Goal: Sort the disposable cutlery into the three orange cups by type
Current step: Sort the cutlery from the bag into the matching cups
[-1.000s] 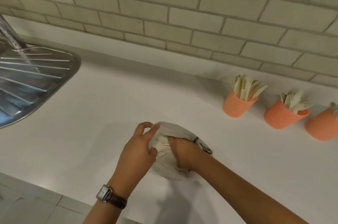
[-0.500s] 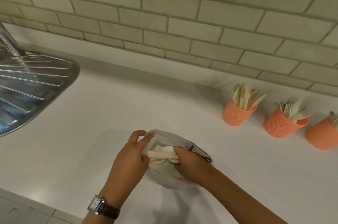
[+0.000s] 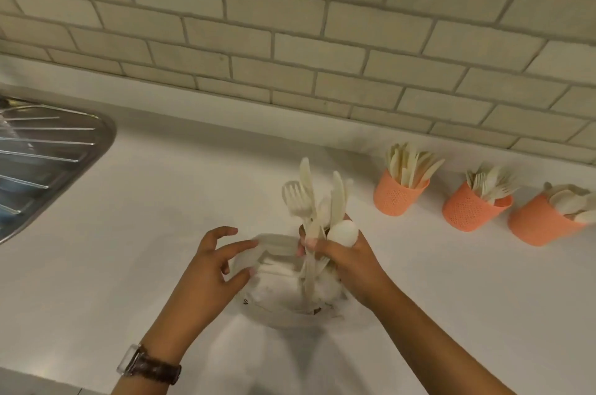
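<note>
Now your right hand grips a mixed bunch of cream plastic cutlery, left hand spread open; next, split it among the orange perforated cups at right.

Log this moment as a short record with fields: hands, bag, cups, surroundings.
right hand: shut on a mixed bunch of cutlery, forks, knives and a spoon, raised above the bag
left hand: open, fingers at the bag's rim
bag: whitish, on the countertop, more cutlery inside
orange cups: left cup knives; middle cup forks; right cup spoons
sink drainer: far left
</note>
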`<state>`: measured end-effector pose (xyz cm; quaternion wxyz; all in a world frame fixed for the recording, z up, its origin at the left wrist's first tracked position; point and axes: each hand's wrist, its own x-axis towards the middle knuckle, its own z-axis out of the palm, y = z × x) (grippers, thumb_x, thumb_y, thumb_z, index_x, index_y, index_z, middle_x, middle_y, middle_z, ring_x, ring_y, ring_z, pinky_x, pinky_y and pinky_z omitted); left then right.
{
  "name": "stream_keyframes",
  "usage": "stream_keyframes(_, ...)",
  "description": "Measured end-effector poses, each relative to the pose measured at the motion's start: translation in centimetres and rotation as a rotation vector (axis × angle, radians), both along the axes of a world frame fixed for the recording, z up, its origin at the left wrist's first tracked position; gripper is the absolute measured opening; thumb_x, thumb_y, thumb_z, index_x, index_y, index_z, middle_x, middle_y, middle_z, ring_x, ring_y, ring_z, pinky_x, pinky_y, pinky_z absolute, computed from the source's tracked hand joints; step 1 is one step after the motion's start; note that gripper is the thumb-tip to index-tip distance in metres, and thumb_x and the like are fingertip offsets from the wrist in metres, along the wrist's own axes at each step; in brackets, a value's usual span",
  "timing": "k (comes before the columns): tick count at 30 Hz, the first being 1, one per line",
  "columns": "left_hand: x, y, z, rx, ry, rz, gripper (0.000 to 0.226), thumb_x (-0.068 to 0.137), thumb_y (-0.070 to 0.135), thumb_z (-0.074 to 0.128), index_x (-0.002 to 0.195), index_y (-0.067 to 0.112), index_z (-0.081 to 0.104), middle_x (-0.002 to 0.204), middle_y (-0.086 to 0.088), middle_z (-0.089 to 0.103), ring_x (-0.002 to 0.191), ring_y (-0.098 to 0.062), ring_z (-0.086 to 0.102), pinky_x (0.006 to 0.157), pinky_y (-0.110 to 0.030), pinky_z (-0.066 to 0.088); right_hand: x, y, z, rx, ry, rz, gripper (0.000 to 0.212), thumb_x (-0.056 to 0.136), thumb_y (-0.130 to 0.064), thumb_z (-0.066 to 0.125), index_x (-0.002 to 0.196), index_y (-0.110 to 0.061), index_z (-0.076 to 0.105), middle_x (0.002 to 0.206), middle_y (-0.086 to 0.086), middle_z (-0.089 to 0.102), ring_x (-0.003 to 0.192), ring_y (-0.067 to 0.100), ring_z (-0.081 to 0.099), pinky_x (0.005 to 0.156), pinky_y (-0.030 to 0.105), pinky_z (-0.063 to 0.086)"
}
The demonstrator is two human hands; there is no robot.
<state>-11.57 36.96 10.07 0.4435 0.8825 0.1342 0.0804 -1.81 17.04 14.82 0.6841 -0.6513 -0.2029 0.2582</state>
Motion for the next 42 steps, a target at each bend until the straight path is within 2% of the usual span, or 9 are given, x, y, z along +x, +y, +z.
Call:
stream_keyframes(4,1.4,-1.0,1.4,0.003,-0.085,0.002,0.036,0.078,0.023,0.072,0.100,0.049,0.059,0.122,0.017,0.043,0.068,-0.005,0.051,0.066,-0.005,0.043,0.2,-2.4,1.6,0.304,0.192,-0.124,0.018,0.076,-0.006,0.054,0.082,-0.017,0.067,0.074,0.006,0.058,0.060,0.018,0.055,0.060,0.031,0.046)
stream_keyframes(7,2.7,-2.7,2.9,0.007,-0.150,-0.011,0.035,0.080,0.018,0.070,0.100,0.045,0.062,0.119,0.015,0.048,0.067,-0.008,0.050,0.065,-0.005,0.041,0.1,-5.6,2.0,0.382,0.223,-0.228,0.019,0.077,-0.005,0.052,0.095,-0.010,0.058,0.073,0.009,0.056,0.054,0.019,0.051,0.052,0.027,0.046)
stream_keyframes(13,5.6,-10.8,6.6,-0.115,-0.258,-0.091,0.024,0.083,0.015,0.065,0.097,0.034,0.068,0.109,0.019,0.057,0.067,-0.012,0.052,0.065,-0.005,0.041,0.3,-12.6,1.8,0.235,0.191,-0.319,0.033,0.076,-0.009,0.056,0.108,-0.001,0.049,0.072,0.013,0.058,0.051,0.021,0.051,0.050,0.028,0.045)
stream_keyframes(18,9.0,-21.3,7.8,-0.289,-0.202,-0.206,0.014,0.084,0.021,0.065,0.087,0.033,0.069,0.076,0.022,0.064,0.053,-0.005,0.047,0.051,-0.006,0.039,0.8,-19.4,1.3,0.125,0.139,-0.388,0.041,0.077,-0.014,0.056,0.115,-0.008,0.045,0.072,0.010,0.063,0.051,0.019,0.050,0.050,0.028,0.045)
stream_keyframes(25,14.0,-35.6,7.9,-0.362,-0.178,-0.100,0.013,0.073,0.030,0.074,0.075,0.029,0.062,0.076,0.023,0.064,0.058,-0.008,0.051,0.065,-0.025,0.050,2.8,-31.7,1.1,0.010,0.108,-0.425,0.040,0.076,-0.022,0.057,0.113,-0.017,0.044,0.075,0.005,0.066,0.054,0.020,0.052,0.052,0.030,0.045)
stream_keyframes(29,15.8,-41.5,7.6,-0.420,-0.139,-0.054,0.013,0.070,0.028,0.078,0.076,0.023,0.068,0.078,0.007,0.069,0.063,-0.014,0.060,0.073,-0.039,0.057,4.2,-37.4,0.7,-0.050,0.070,-0.414,0.037,0.078,-0.026,0.055,0.113,-0.022,0.042,0.078,0.003,0.068,0.054,0.019,0.056,0.046,0.029,0.039)
stream_keyframes(33,17.3,-45.1,7.1,-0.664,-0.015,-0.072,0.019,0.079,0.017,0.071,0.092,0.004,0.067,0.092,-0.018,0.071,0.073,-0.018,0.068,0.079,-0.032,0.058,5.2,-41.5,0.4,0.020,0.134,-0.443,0.038,0.076,-0.024,0.056,0.112,-0.016,0.046,0.077,0.009,0.067,0.050,0.020,0.053,0.046,0.029,0.038)
stream_keyframes(37,17.9,-47.4,7.5,-0.932,0.082,-0.150,0.018,0.091,0.014,0.055,0.101,0.001,0.062,0.082,-0.008,0.070,0.075,-0.018,0.067,0.074,-0.026,0.058,6.2,-44.2,0.4,0.129,0.256,-0.491,0.032,0.082,-0.015,0.059,0.112,-0.006,0.052,0.080,0.019,0.068,0.047,0.021,0.050,0.045,0.028,0.040)
stream_keyframes(42,19.2,-48.6,8.3,-0.866,0.115,-0.160,0.015,0.095,0.017,0.048,0.099,0.009,0.060,0.101,-0.017,0.069,0.083,-0.021,0.067,0.078,-0.032,0.059,7.5,-46.2,-0.1,0.133,0.327,-0.580,0.017,0.091,-0.010,0.053,0.105,-0.002,0.056,0.073,0.019,0.065,0.046,0.021,0.053,0.049,0.031,0.045)
